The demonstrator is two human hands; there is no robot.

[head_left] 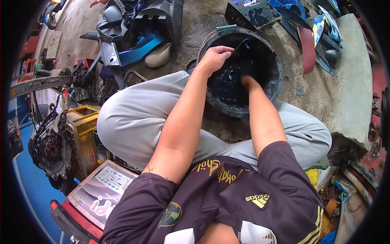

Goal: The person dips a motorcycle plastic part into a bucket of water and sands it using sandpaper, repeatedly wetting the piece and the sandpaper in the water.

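Note:
A black bucket (277, 67) stands on the ground between the person's knees, with dark liquid (227, 83) inside. My left hand (218, 59) is over the bucket's left side, its thumb and fingers pinched on the edge of a dark thin piece (240, 47) that bears a small blue mark. The rest of that piece blends into the bucket's dark interior. Lower and to the right, my right hand (246, 79) reaches down into the bucket. Its fingers are hidden in the dark liquid, so what they touch cannot be seen.
Black and blue motorcycle panels (142, 46) lie at the upper left. A black box (252, 14) sits behind the bucket, with more panels (321, 40) to its right. On the left are a yellow crate (83, 134), an engine part (50, 148) and a printed box (101, 189).

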